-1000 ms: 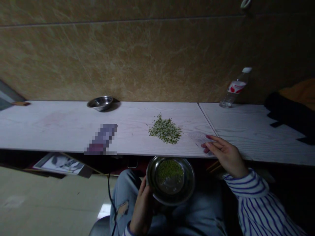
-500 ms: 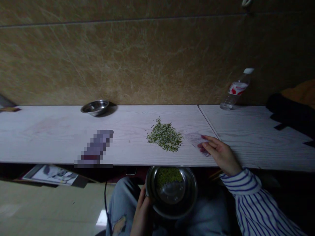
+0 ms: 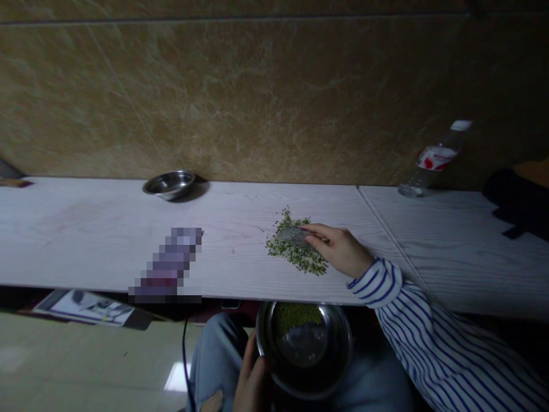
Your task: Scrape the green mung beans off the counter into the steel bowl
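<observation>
My left hand (image 3: pixel 252 375) grips the rim of a steel bowl (image 3: pixel 334 366) held on my lap below the table edge; green beans lie in its far half. My right hand (image 3: pixel 338 249), in a striped sleeve, reaches over a pile of green beans (image 3: pixel 291 252) on the white table (image 3: pixel 86 229). Its fingers are pressed together on a small pale flat piece (image 3: pixel 293 233) lying on top of the pile.
A second steel bowl (image 3: pixel 169 183) stands at the back by the tiled wall. A blurred-out flat object (image 3: pixel 169 264) lies near the front edge on the left. A plastic water bottle (image 3: pixel 433 163) and dark clothing (image 3: pixel 518 203) are at the far right.
My right hand slid left from the table seam onto the bean pile, carrying the pale flat piece. The bowl in my left hand stayed on my lap.
</observation>
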The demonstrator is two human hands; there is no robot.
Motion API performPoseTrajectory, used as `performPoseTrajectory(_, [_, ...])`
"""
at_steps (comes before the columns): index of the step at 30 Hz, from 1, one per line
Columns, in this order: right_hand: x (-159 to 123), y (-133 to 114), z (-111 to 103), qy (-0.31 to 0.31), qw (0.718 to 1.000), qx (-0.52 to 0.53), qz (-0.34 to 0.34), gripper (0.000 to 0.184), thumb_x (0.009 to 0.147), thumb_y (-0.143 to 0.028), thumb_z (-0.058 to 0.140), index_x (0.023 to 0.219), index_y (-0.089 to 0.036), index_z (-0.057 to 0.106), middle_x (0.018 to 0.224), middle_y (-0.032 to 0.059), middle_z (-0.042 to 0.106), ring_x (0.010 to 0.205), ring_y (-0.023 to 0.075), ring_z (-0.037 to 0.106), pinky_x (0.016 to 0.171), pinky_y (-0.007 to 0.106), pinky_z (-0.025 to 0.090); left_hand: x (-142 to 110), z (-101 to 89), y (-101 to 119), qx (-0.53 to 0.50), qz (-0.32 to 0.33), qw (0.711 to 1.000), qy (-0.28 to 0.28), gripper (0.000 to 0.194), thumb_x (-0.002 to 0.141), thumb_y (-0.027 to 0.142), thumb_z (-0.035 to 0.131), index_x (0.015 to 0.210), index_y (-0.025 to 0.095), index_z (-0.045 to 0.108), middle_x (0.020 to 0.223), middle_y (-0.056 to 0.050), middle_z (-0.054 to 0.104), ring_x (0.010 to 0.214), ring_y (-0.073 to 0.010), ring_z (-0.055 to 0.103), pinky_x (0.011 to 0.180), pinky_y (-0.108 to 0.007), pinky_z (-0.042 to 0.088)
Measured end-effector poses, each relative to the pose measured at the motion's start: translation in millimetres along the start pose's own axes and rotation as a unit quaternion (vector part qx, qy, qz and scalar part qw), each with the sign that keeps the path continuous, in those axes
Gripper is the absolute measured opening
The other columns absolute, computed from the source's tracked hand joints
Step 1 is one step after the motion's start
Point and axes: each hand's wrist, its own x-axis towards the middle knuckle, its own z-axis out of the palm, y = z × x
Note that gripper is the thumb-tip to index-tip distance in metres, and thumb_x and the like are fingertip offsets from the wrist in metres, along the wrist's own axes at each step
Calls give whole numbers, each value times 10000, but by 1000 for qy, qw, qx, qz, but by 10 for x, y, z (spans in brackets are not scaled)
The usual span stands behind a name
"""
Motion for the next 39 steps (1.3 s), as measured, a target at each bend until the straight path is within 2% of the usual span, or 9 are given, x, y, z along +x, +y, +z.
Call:
performPoseTrajectory(5, [109,19,126,-18,998,-60,-26,318,892,-214,538,1164,-263,695,1034,38,760,871,200,718,824,363,567,43,-42,-13,-14,-16,1000,20,689,701,372,710,1363,245,564,1233,-102,689,1246,-354,538,1024,-433,418])
performPoseTrajectory(11, [173,203,101,-9,996,-83,-9,317,890,-211,540,1158,-271,698,1057,32,756,925,218,718,845,375,567,133,-65,-85,-23,-36,999,33,685,691,347,716,1355,258,570,1213,-91,699,1253,-354,535,1039,-453,407])
performPoseTrajectory(16, [142,122,23,9,999,-45,-19,306,899,-235,534,1156,-269,697,996,17,768,886,195,721,823,343,573,145,-67,-83,-20,-32,999,24,700,692,346,715,1372,284,559,1258,-80,679,1310,-342,482,1059,-426,389])
performPoseTrajectory(19, [81,64,36,-7,998,-34,-53,301,898,-233,538,1151,-273,698,1037,27,760,894,193,716,841,358,564,131,-55,-63,-32,-41,999,10,712,696,364,713,1386,302,544,1252,-81,683,1297,-338,497,1038,-421,412])
performPoseTrajectory(22, [55,92,84,-24,996,-52,-75,299,897,-220,544,1145,-287,698,1058,28,755,909,194,710,867,379,553,123,-50,-57,-21,-34,999,21,692,688,353,726,1360,296,570,1258,-80,681,1297,-336,496,1040,-412,409])
performPoseTrajectory(26, [90,195,99,-24,997,-67,-40,306,899,-215,539,1156,-274,695,1057,36,756,883,196,715,856,376,557,129,-52,-74,-18,-13,999,32,655,685,351,728,1322,259,603,1268,-84,672,1331,-349,452,1087,-438,352])
performPoseTrajectory(30, [125,250,33,2,999,-46,-19,294,878,-228,552,1116,-278,716,1003,11,767,810,182,718,813,346,570,128,-45,-94,-25,1,999,35,615,682,354,725,1280,249,630,1264,-84,672,1345,-341,435,1100,-423,328])
performPoseTrajectory(36, [186,339,-48,54,998,-38,11,298,887,-268,537,1131,-253,708,982,37,767,791,192,713,760,331,569,84,-29,-66,-13,-11,999,28,614,692,309,702,1298,251,617,1288,-79,659,1290,-341,496,1034,-404,409])
performPoseTrajectory(39, [204,397,-28,52,997,-38,37,294,877,-258,547,1120,-239,712,946,44,771,806,200,716,765,330,568,65,-20,-45,-3,-14,1000,28,629,695,302,689,1315,253,600,1270,-82,668,1243,-346,536,983,-411,448])
